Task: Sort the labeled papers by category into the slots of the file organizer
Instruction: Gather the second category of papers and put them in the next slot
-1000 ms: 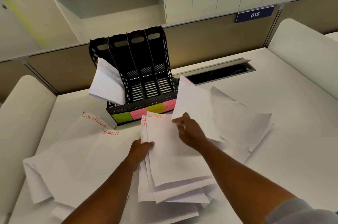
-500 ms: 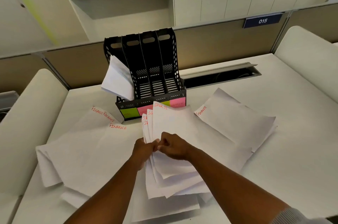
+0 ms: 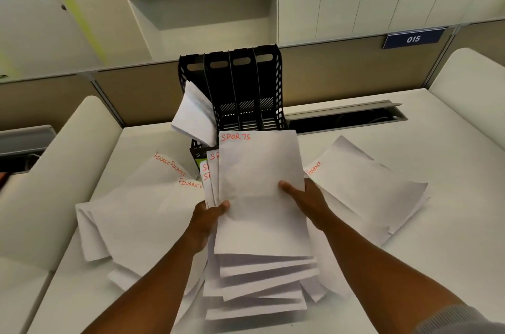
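SPORTS stack (image 3: pixel 259 197) gripped by L hand (image 3: pixel 209 215) & R hand (image 3: pixel 306 197) at side edges; light, floppy, sheets slide-prone.

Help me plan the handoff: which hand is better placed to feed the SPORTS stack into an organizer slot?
Probably the right hand: it grips the SPORTS stack on the edge below the file organizer's three empty slots. The left hand pinches the fanned edge, nearer the leftmost slot that already holds papers.

Single head-worn view looks forward and down, close over the desk (image 3: pixel 451 265).
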Motion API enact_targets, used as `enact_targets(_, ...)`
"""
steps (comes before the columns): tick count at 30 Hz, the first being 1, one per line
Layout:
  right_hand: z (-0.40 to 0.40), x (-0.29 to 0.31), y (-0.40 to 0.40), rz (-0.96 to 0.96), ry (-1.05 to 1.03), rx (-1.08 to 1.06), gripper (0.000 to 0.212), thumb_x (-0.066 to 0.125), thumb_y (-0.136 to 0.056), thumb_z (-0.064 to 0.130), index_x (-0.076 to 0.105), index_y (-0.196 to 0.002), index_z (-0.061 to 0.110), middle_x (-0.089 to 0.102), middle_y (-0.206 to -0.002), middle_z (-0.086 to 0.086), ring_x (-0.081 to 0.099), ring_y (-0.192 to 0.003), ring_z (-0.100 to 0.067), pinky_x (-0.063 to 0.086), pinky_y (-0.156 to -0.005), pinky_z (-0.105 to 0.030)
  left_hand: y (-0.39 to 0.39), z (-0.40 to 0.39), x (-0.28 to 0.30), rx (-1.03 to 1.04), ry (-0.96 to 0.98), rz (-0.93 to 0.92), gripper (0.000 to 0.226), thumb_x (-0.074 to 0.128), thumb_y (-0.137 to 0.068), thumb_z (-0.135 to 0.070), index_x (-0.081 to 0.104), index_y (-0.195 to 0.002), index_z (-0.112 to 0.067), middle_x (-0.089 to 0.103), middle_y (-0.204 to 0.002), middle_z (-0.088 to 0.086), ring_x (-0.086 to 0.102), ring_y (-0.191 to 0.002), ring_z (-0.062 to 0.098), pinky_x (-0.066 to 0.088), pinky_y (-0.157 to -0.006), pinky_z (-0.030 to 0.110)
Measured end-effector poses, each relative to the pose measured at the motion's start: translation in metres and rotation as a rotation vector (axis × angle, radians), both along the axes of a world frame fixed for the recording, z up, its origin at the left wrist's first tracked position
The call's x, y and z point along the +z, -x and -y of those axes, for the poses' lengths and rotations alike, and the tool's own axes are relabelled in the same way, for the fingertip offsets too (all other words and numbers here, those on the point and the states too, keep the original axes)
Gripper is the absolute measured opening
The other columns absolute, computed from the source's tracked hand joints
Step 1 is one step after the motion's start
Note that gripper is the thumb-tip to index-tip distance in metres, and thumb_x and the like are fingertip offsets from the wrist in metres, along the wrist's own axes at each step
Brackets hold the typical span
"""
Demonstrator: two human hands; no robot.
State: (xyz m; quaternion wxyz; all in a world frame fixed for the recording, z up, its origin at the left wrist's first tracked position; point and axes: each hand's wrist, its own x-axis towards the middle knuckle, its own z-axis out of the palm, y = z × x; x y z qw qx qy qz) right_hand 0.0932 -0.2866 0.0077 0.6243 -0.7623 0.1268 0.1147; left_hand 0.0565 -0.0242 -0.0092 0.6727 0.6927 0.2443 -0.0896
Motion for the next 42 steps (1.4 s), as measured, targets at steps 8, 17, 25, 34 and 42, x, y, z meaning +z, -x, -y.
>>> enact_targets(8, -0.034, 0.012, 0.005, -0.003, -0.089, 0.115, 0.028, 0.071, -0.082, 0.019, 0.060, -0.106, 0.026, 0.069, -0.108, -0.006, 0.066, -0.086, -0.015, 0.054, -0.069, -0.026, -0.004, 0.003, 0.018, -0.003, -0.041, 0.067, 0.048, 0.083, -0.072, -0.033, 0.064, -0.111, -0.013, 0.072, -0.104, 0.006, 0.069, -0.099, 0.027, 0.058, -0.083, 0.038)
enact_targets(17, -0.075, 0.058, -0.015, 0.371, 0.004, -0.156, 0.032, 0.057, -0.094, 0.017, 0.053, -0.125, 0.011, 0.061, -0.109, -0.004, 0.058, -0.095, -0.019, 0.052, -0.079, -0.024, -0.033, 0.033, 0.068, 0.216, -0.221, 0.302, 0.062, 0.071, -0.083, -0.042, 0.045, -0.130, -0.012, 0.058, -0.115, 0.003, 0.059, -0.107, 0.025, 0.052, -0.085, 0.032)
enact_targets(25, -0.083, 0.073, -0.017, 0.605, 0.059, -0.060, 0.037, 0.066, -0.089, 0.021, 0.051, -0.121, 0.012, 0.055, -0.104, 0.004, 0.058, -0.092, -0.012, 0.045, -0.060, -0.001, -0.038, 0.034, 0.079, 0.196, -0.156, 0.454, 0.069, 0.074, -0.079, -0.044, 0.041, -0.138, -0.028, 0.059, -0.126, 0.002, 0.062, -0.107, 0.023, 0.056, -0.089, 0.043)
enact_targets(34, -0.069, 0.042, -0.013, 0.509, 0.146, -0.038, 0.025, 0.063, -0.090, 0.029, 0.057, -0.109, 0.013, 0.061, -0.093, 0.002, 0.060, -0.080, -0.013, 0.056, -0.072, -0.027, -0.034, 0.022, 0.062, 0.196, -0.096, 0.484, 0.045, 0.077, -0.079, -0.032, 0.049, -0.112, -0.042, 0.058, -0.104, -0.013, 0.060, -0.094, 0.009, 0.051, -0.081, 0.022)
enact_targets(42, -0.062, 0.028, -0.016, 0.411, 0.126, -0.022, 0.033, 0.058, -0.094, 0.027, 0.056, -0.122, 0.010, 0.064, -0.104, -0.005, 0.060, -0.090, -0.019, 0.048, -0.068, -0.014, -0.036, 0.018, 0.060, 0.160, -0.108, 0.466, 0.044, 0.077, -0.078, -0.036, 0.049, -0.112, -0.044, 0.060, -0.108, -0.007, 0.062, -0.100, 0.018, 0.055, -0.084, 0.039)
